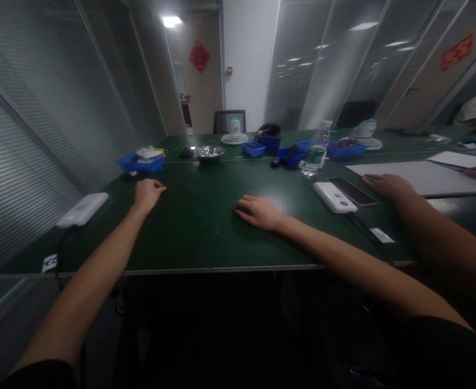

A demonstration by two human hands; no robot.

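My left hand (148, 193) rests on the dark green table (197, 237), fingers curled in loosely and thumb pointing right; nothing shows in it. My right hand (259, 212) lies palm down near the table's middle with its fingers stretched flat. It holds nothing. A white power bank (335, 197) and a dark phone (352, 190) lie to the right of my right hand. A white box-shaped device (82, 209) sits at the table's left edge, left of my left hand.
A co-worker's hand (388, 185) and forearm lie flat at the right beside white sheets (424, 175). Farther back stand several blue trays (141, 162), a metal bowl (209, 153), a water bottle (315, 154) and two small fans (234, 132). A cable (363, 227) runs from the power bank.
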